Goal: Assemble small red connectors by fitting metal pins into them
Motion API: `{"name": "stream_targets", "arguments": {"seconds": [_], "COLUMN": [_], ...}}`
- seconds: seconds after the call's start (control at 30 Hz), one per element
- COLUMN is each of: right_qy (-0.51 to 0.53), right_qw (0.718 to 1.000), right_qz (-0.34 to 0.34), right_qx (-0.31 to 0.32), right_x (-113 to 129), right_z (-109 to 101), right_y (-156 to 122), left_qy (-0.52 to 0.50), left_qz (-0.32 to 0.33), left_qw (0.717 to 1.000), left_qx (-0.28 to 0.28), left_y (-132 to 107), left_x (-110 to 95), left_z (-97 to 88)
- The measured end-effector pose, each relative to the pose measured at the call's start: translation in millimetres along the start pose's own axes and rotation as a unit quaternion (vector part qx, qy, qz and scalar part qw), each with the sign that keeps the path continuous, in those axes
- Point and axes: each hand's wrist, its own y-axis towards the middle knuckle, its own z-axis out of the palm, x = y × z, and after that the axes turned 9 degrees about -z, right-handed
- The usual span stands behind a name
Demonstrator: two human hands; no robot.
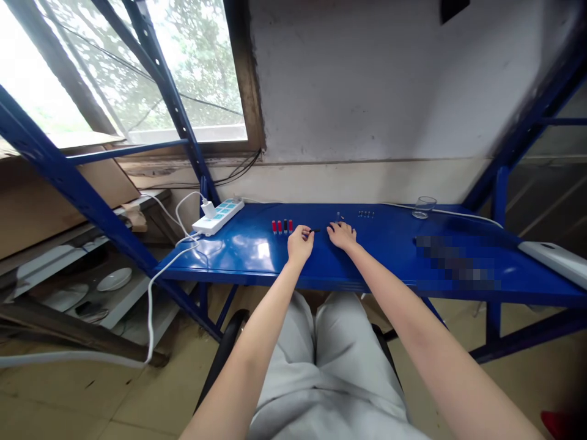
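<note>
My left hand (300, 244) is closed in a pinch on a small black stick-like piece (315, 230), held just over the blue table (247, 269). To its left, several short red and black cylinders (279, 227) form a row. My right hand (343, 236) rests palm down on the tabletop, fingers apart. Just beyond its fingertips is a small clear tube-like item (338, 216); whether the fingers touch it I cannot tell. Farther right lie several tiny metallic pieces (365, 214), too small to name.
A white power strip (219, 217) with a plugged-in cord lies at the table's left end. At the back right stands a clear glass (424, 208). A blurred-out dark object (454, 261) and a white device (557, 261) occupy the right end. Blue frame posts flank the table.
</note>
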Motion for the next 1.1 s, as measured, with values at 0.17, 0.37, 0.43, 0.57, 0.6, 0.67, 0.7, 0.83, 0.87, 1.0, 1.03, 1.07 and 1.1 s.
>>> {"name": "stream_targets", "arguments": {"seconds": [0.17, 0.37, 0.43, 0.57, 0.6, 0.67, 0.7, 0.83, 0.87, 1.0, 1.03, 1.07, 1.1], "right_qy": [0.031, 0.199, 0.284, 0.396, 0.409, 0.428, 0.436, 0.463, 0.464, 0.460, 0.461, 0.465, 0.471], "right_qw": [0.999, 0.948, 0.914, 0.875, 0.871, 0.864, 0.860, 0.851, 0.851, 0.858, 0.859, 0.858, 0.857], "right_qz": [-0.018, -0.091, -0.098, -0.115, -0.124, -0.142, -0.150, -0.151, -0.145, -0.121, -0.119, -0.119, -0.119], "right_qx": [-0.039, -0.233, -0.271, -0.254, -0.244, -0.226, -0.218, -0.199, -0.199, -0.195, -0.189, -0.182, -0.174], "right_x": [-2, 1, 4, 6, 6, 6, 6, 6, 6, 6, 6, 7, 7], "right_z": [3, -4, -6, -5, -5, -4, -4, -4, -4, -7, -7, -7, -8], "right_y": [1, -18, -24, -32, -32, -33, -33, -33, -33, -34, -35, -35, -35], "left_qy": [-0.009, -0.020, -0.021, -0.024, -0.025, -0.028, -0.030, -0.049, -0.058, -0.101, -0.108, -0.112, -0.115], "left_qz": [-0.019, -0.027, -0.024, -0.029, -0.033, -0.038, -0.040, -0.048, -0.051, -0.062, -0.063, -0.065, -0.066], "left_qw": [1.000, 0.999, 1.000, 0.999, 0.999, 0.999, 0.999, 0.998, 0.997, 0.993, 0.992, 0.992, 0.991], "left_qx": [-0.002, -0.001, -0.001, -0.001, -0.001, -0.002, -0.002, 0.001, 0.002, 0.008, 0.009, 0.010, 0.009], "left_y": [0, 1, 2, 3, 3, 4, 4, 5, 5, 8, 9, 9, 10], "left_x": [-1, 2, 3, 6, 7, 7, 7, 8, 8, 11, 11, 12, 12], "left_z": [-3.2, -3.6, -3.6, -3.1, -2.9, -2.5, -2.3, -2.2, -2.2, -1.2, -0.8, -0.4, -0.2]}}
